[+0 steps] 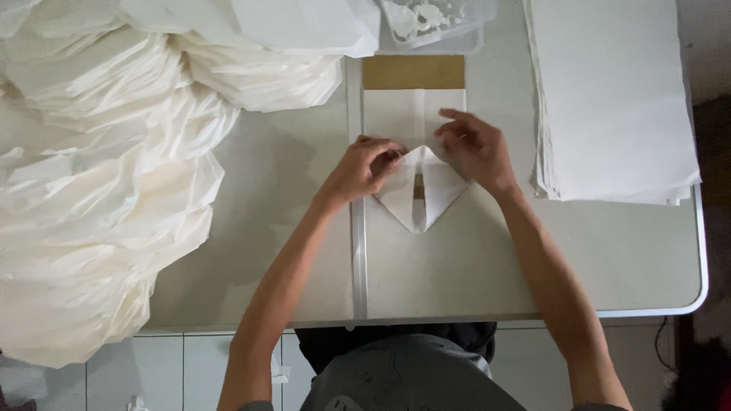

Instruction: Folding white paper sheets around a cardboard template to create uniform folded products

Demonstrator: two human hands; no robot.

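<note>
Paper sheet (421,190), white and partly folded, lies at the middle of the grey table (632,266), its two near corners turned in to form a point aimed at the near edge. The left flap is pinched by the fingers of the left hand (365,167) at the top of the fold, apparently to keep the crease aligned. The right flap is pressed flat under the right hand (472,148), fingers loosely spread, not clenched. A brown cardboard guide (413,72) lies under the far end. A stack of flat sheets (613,99) sits to the right, and heaped folded paper (106,190) to the left. A clear plastic container (434,23) is cut off at the far edge; its contents are unclear.
</note>
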